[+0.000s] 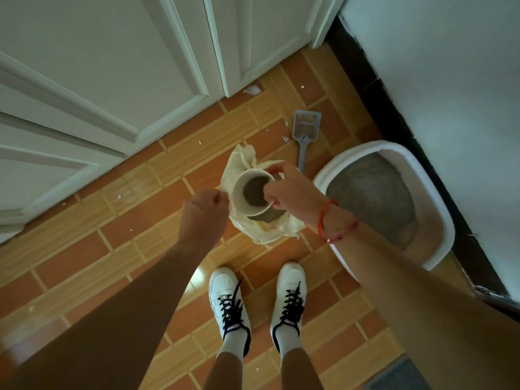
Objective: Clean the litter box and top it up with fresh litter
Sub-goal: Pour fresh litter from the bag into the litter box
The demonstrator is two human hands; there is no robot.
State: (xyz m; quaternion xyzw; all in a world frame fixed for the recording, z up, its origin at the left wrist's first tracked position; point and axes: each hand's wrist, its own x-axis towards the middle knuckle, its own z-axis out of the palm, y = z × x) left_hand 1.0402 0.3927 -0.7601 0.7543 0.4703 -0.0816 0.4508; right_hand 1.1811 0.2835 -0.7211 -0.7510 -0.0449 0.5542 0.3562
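Fingers (217, 197) of left hand (204, 213), frame centre-left, pinch edge of cream bag (270, 235), keeping mouth open. Right hand (295, 190) grips white cup (239, 194), part-filled with grey litter, above bag — top-up step, by judgement. Next: carry cup right over litter box (363, 149), centre-right against wall, and tip inside rim. Scoop (305, 130) on floor above; gap between bag and box narrow, shoes (225, 291) near below.

White panelled doors (98, 80) fill the upper left; white sneakers (229, 299) with black laces stand bottom centre on the orange tiled floor (84, 263).
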